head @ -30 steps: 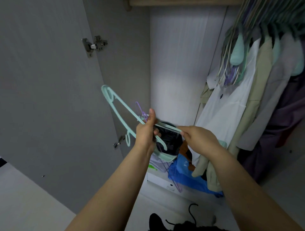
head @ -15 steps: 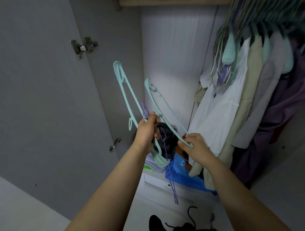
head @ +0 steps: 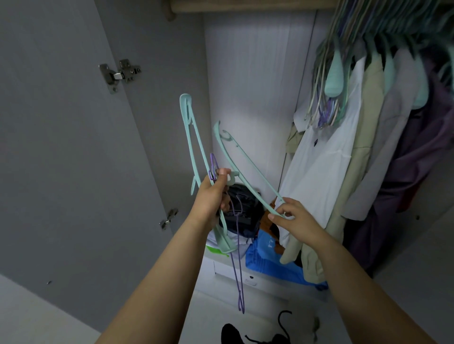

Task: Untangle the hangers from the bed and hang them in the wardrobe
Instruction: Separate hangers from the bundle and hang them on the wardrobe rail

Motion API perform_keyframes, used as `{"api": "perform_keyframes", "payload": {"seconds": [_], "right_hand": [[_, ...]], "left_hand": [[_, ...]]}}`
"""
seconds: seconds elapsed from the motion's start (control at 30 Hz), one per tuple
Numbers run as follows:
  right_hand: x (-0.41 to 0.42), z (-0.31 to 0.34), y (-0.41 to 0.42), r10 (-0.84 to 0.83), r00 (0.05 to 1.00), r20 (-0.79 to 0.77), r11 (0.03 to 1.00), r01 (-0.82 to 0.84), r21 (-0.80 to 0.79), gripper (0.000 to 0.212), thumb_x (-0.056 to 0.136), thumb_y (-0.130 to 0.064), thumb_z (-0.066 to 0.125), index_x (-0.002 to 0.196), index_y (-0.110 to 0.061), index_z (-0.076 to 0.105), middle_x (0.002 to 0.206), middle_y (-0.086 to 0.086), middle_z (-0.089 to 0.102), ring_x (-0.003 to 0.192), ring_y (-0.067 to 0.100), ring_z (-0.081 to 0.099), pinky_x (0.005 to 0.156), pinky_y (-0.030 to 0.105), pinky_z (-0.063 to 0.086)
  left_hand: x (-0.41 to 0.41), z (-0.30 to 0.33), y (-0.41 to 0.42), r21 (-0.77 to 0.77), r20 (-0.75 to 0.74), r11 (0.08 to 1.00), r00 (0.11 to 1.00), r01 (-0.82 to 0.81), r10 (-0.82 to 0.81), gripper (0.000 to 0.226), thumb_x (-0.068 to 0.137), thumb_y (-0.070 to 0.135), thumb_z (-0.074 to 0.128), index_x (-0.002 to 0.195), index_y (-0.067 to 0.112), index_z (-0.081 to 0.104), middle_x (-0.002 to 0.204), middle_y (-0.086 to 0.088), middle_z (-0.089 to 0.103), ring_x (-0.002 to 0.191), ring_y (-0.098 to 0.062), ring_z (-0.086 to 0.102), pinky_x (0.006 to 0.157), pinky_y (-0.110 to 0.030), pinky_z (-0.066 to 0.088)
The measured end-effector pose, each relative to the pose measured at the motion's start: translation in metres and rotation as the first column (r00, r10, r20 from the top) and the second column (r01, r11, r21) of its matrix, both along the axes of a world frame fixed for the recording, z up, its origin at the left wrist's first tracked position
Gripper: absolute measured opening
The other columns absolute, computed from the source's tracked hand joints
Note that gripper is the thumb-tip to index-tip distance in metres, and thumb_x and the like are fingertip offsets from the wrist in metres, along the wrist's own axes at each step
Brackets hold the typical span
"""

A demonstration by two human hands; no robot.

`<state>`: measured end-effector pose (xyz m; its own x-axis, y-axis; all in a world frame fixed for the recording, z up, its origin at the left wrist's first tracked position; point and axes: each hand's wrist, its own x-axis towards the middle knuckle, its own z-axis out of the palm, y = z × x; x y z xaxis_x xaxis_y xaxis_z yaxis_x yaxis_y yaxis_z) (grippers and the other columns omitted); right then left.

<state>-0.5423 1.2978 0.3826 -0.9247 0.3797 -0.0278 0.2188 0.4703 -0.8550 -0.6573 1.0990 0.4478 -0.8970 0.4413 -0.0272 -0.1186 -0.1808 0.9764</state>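
Observation:
I stand at the open wardrobe. My left hand (head: 212,192) grips a bunch of hangers at their hooks: a mint-green hanger (head: 190,137) pointing up and a thin purple hanger (head: 237,265) dangling below. A second mint-green hanger (head: 242,167) slants from the bunch down to my right hand (head: 293,221), which pinches its lower end. The wooden rail (head: 245,3) runs along the top, with several hangers (head: 326,105) hung at the right.
The grey wardrobe door (head: 61,147) stands open on the left. Shirts and jackets (head: 344,159) hang at the right. Folded clothes and a blue bag (head: 267,257) lie on the wardrobe floor. A black shoe (head: 233,334) sits below.
Both hands have lifted the hangers from lying flat to pointing upward, and the second green hanger has swung apart from the first. The purple hanger now hangs down.

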Motion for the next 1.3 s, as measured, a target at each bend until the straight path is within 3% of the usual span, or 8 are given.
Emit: {"api": "perform_keyframes", "payload": {"seconds": [0.27, 0.4, 0.5, 0.63, 0.87, 1.03, 1.17, 1.3], "right_hand": [[0.004, 0.014, 0.006, 0.079, 0.996, 0.030, 0.997, -0.080, 0.014, 0.020, 0.083, -0.023, 0.072, 0.068, -0.014, 0.063, 0.105, 0.000, 0.055, 0.090, 0.005, 0.050, 0.079, 0.013, 0.035], [0.008, 0.022, 0.010, 0.117, 0.991, 0.064, 0.989, -0.110, -0.096, 0.030, 0.087, -0.025, 0.067, 0.077, 0.003, 0.064, 0.094, 0.015, 0.061, 0.083, 0.013, 0.061, 0.074, 0.021, 0.039], [0.001, 0.039, 0.005, 0.056, 0.996, 0.068, 0.974, -0.039, -0.221, 0.026, 0.091, -0.035, 0.059, 0.076, -0.016, 0.068, 0.079, -0.001, 0.066, 0.080, 0.005, 0.063, 0.065, 0.014, 0.041], [-0.030, 0.084, -0.002, -0.077, 0.996, -0.054, 0.860, 0.039, -0.508, 0.022, 0.094, -0.037, 0.054, 0.087, -0.022, 0.069, 0.097, 0.001, 0.060, 0.085, 0.018, 0.062, 0.060, 0.024, 0.048], [-0.101, 0.195, 0.000, -0.290, 0.919, -0.268, 0.770, 0.058, -0.635, 0.023, 0.098, -0.039, 0.046, 0.103, -0.025, 0.064, 0.101, -0.002, 0.047, 0.077, 0.012, 0.049, 0.091, 0.039, 0.050], [-0.128, 0.253, 0.002, -0.389, 0.844, -0.369, 0.780, 0.089, -0.619, 0.037, 0.098, -0.038, 0.047, 0.125, -0.016, 0.059, 0.084, -0.004, 0.047, 0.066, 0.010, 0.045, 0.067, 0.030, 0.044], [-0.137, 0.281, 0.012, -0.464, 0.827, -0.317, 0.698, 0.121, -0.706, 0.026, 0.096, -0.036, 0.051, 0.107, -0.017, 0.065, 0.083, 0.000, 0.048, 0.066, 0.013, 0.046, 0.078, 0.033, 0.048], [-0.134, 0.286, 0.023, -0.489, 0.845, -0.217, 0.645, 0.183, -0.742, 0.026, 0.097, -0.043, 0.046, 0.099, -0.023, 0.062, 0.080, -0.001, 0.046, 0.066, 0.013, 0.046, 0.067, 0.027, 0.049]], "left_hand": [[-0.014, 0.005, -0.013, 0.101, 0.101, 0.993, 0.993, -0.068, 0.058, 0.053, 0.087, 0.068, 0.045, 0.067, 0.023, 0.025, 0.053, 0.007, 0.019, 0.039, -0.008, 0.018, 0.037, -0.018, 0.020], [-0.023, 0.008, -0.018, 0.145, 0.159, 0.981, 0.982, -0.129, 0.106, 0.048, 0.090, 0.064, 0.044, 0.071, 0.023, 0.029, 0.050, 0.009, 0.024, 0.037, -0.007, 0.017, 0.035, -0.017, 0.019], [-0.032, 0.008, -0.019, 0.117, 0.180, 0.985, 0.978, -0.124, 0.101, 0.041, 0.095, 0.046, 0.052, 0.071, 0.024, 0.029, 0.050, 0.008, 0.025, 0.036, -0.007, 0.019, 0.035, -0.015, 0.020], [-0.044, 0.016, -0.013, 0.032, 0.204, 0.997, 0.977, -0.065, 0.057, 0.028, 0.099, 0.018, 0.052, 0.076, 0.021, 0.035, 0.051, 0.005, 0.031, 0.031, -0.006, 0.025, 0.035, -0.015, 0.024], [-0.055, 0.049, -0.002, -0.045, 0.084, 0.999, 0.996, -0.030, 0.033, 0.018, 0.098, 0.032, 0.054, 0.093, 0.015, 0.049, 0.067, 0.001, 0.049, 0.036, -0.006, 0.034, 0.039, -0.017, 0.031], [-0.060, 0.069, 0.000, 0.004, 0.023, 0.998, 0.998, -0.065, 0.065, 0.018, 0.101, 0.038, 0.043, 0.101, 0.022, 0.052, 0.068, 0.000, 0.051, 0.041, -0.006, 0.040, 0.041, -0.018, 0.038], [-0.060, 0.082, -0.002, 0.021, 0.010, 0.998, 0.998, -0.058, 0.058, 0.019, 0.102, 0.039, 0.041, 0.101, 0.023, 0.051, 0.066, 0.001, 0.049, 0.041, -0.007, 0.036, 0.042, -0.019, 0.036], [-0.060, 0.087, -0.001, 0.031, 0.018, 0.998, 0.998, -0.056, 0.055, 0.018, 0.102, 0.039, 0.040, 0.100, 0.025, 0.051, 0.063, 0.003, 0.047, 0.041, -0.007, 0.033, 0.041, -0.019, 0.033]]}}
